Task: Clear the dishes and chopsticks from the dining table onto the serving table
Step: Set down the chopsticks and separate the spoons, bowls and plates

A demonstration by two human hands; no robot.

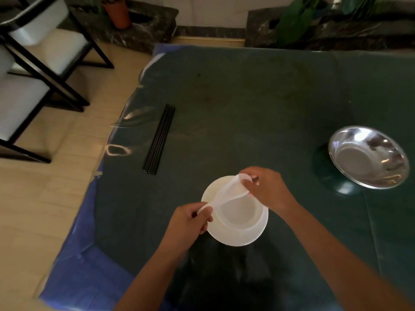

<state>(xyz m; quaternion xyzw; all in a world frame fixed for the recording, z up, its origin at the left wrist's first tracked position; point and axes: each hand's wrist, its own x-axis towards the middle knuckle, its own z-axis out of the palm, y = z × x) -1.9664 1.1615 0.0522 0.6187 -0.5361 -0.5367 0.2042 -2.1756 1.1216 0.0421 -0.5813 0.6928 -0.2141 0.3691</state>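
A white bowl (pixel 241 213) sits on a white plate (pixel 235 237) on the dark green table (pixel 247 97), near its front middle. A white soup spoon (pixel 226 194) is held slantwise over the bowl. My left hand (pixel 188 221) grips the spoon's handle end at the plate's left rim. My right hand (pixel 267 187) pinches the spoon's scoop end above the bowl's far rim. Several black chopsticks (pixel 159 138) lie bundled together to the left, near the table's left edge. A shiny steel dish (pixel 368 157) rests at the right.
A blue cloth (pixel 89 277) hangs from under the green cover at the left front corner. Black-framed chairs with white cushions (pixel 33 63) stand on the tiled floor at the left. Stone planters with plants (pixel 125 23) line the wall behind the table.
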